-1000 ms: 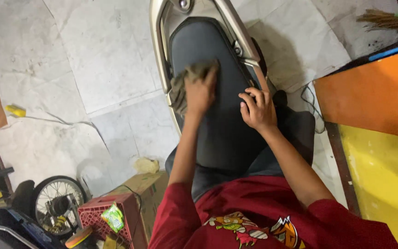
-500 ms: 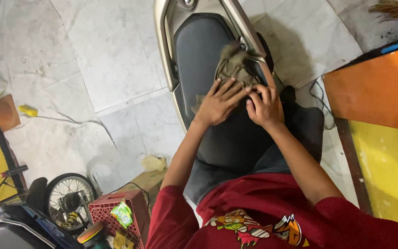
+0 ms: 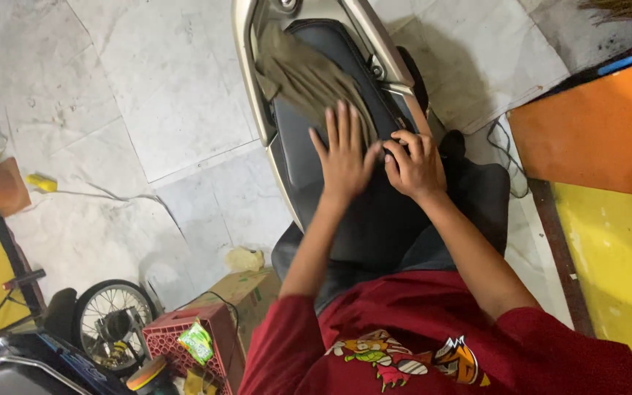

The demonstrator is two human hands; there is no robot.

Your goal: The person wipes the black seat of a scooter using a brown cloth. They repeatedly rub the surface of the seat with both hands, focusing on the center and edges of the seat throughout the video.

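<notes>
Black vinyl scooter seat [image 3: 374,219] lay under both my hands, seen from above. My left hand [image 3: 344,155] was flat w/ fingers spread wide, palm down, gripping nothing, fingertips on the near edge of an olive-grey rag [image 3: 309,77]. Rag was spread over the seat's far end, at 12 o'clock from that hand, draped toward the silver grab rail [image 3: 246,66]. My right hand [image 3: 415,164] sat just beside at 3 o'clock, fingers curled loosely on the seat; couldn't tell if it held anything. At 7 o'clock: red crate [image 3: 188,344], cardboard box [image 3: 239,292], spoked wheel [image 3: 111,322] on pale floor tiles [image 3: 148,110].
</notes>
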